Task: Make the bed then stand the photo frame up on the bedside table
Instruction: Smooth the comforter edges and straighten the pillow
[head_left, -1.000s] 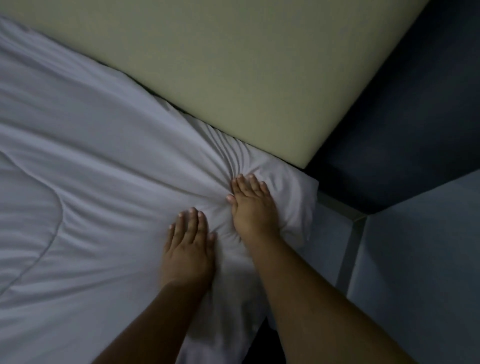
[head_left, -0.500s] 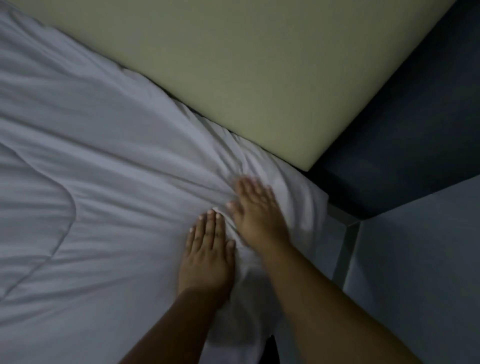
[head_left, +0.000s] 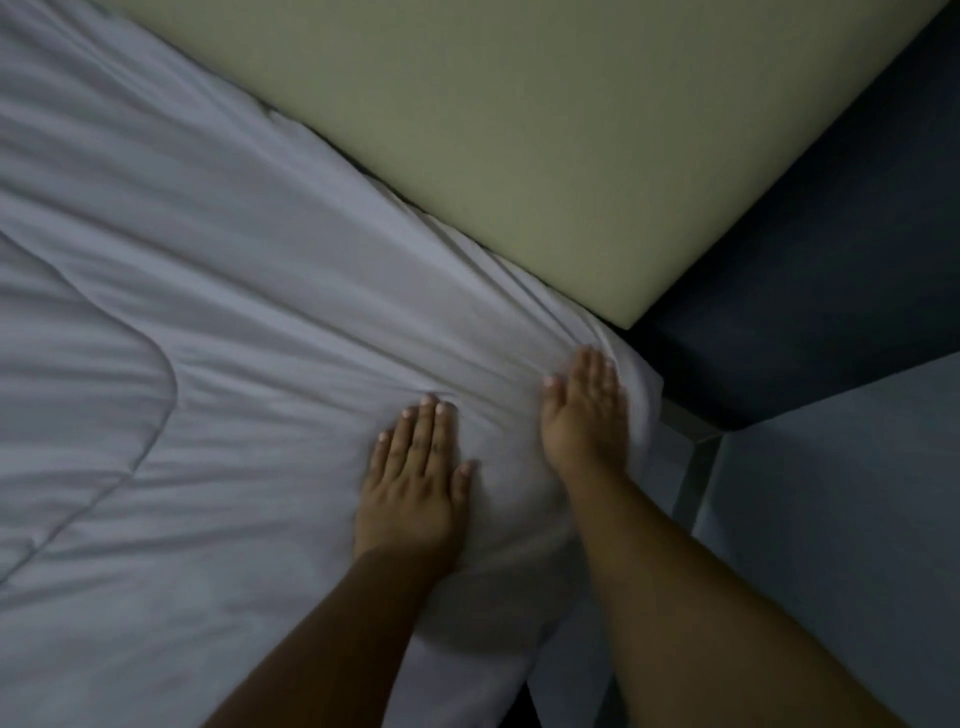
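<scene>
Both hands lie flat, fingers straight, gripping nothing, on the white duvet (head_left: 208, 322): left hand (head_left: 410, 483) at 6 o'clock, right hand (head_left: 584, 410) at 4 o'clock, cream headboard (head_left: 519, 130) at 1 o'clock.

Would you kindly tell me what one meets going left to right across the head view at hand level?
White duvet → left hand, pressing flat on it → right hand, near the duvet's corner → pale grey surface.
</scene>
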